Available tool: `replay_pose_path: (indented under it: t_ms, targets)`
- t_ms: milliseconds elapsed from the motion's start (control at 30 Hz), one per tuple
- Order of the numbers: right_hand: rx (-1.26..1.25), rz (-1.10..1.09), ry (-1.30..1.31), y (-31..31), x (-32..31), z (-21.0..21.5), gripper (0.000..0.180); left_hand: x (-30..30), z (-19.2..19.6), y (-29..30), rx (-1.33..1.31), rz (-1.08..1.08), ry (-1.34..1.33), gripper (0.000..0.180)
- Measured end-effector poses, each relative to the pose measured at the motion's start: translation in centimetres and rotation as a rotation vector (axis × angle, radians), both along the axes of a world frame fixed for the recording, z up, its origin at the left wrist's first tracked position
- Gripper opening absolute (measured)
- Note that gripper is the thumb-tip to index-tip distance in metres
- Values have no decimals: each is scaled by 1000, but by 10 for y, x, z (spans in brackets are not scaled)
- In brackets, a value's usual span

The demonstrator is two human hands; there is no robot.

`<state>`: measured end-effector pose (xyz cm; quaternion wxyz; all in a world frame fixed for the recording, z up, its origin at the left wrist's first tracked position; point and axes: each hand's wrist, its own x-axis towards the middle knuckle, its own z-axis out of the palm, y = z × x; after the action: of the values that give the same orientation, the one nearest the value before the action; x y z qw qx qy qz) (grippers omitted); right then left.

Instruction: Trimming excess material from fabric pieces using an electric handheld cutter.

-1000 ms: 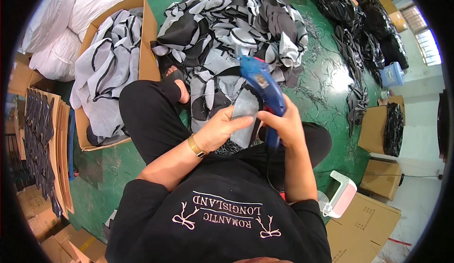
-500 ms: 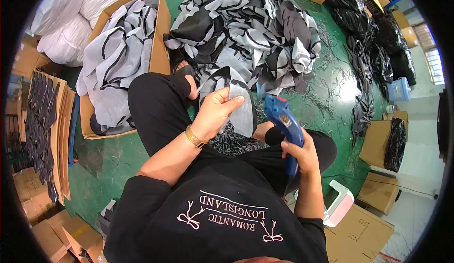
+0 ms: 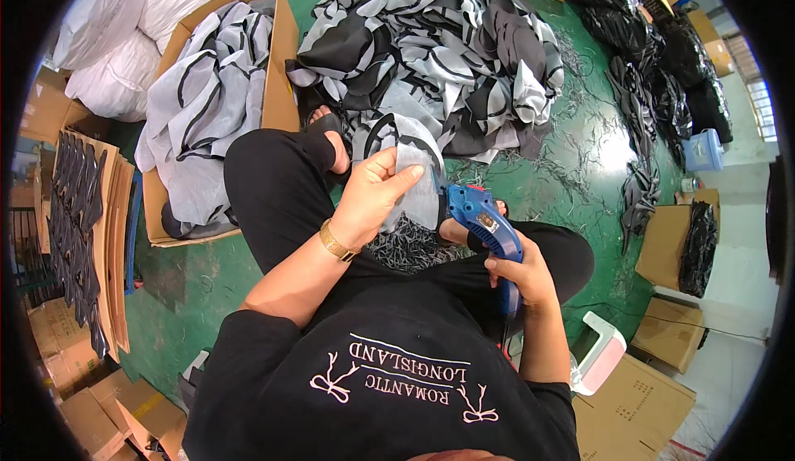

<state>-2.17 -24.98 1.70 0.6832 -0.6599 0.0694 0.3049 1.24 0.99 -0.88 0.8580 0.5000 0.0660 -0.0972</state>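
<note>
My left hand (image 3: 373, 193), with a gold band at its wrist, pinches a grey fabric piece (image 3: 420, 204) with a dark curved border between thumb and fingers. Wrapped round the handle of blue electric scissors (image 3: 478, 217) is my right hand (image 3: 527, 272). The head of the scissors is at the fabric's right edge; its blade tips are hard to make out. Dark thin trimmings (image 3: 406, 247) lie on the floor between my legs, below the held piece.
A large heap of grey and black fabric pieces (image 3: 439, 55) lies ahead on the green floor. To the left, a cardboard box (image 3: 284, 88) holds more grey pieces. White sacks (image 3: 116, 80) stand at far left, black plastic bags (image 3: 613, 14) at far right. Scraps litter the floor right of the heap.
My right hand has brought the electric scissors left and slightly down, up to the fabric's edge. The left hand keeps its pinch on the piece, almost in place.
</note>
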Motion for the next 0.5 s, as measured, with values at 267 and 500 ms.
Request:
replay_pose_path:
  t_ms: [267,500]
  targets:
    - [-2,28,-22,-2,3,4,43,1,8,2,40,-34,-24,19]
    - [-14,57,-36,-4,7,10,41,-1,19,9,250,-138,-150,17]
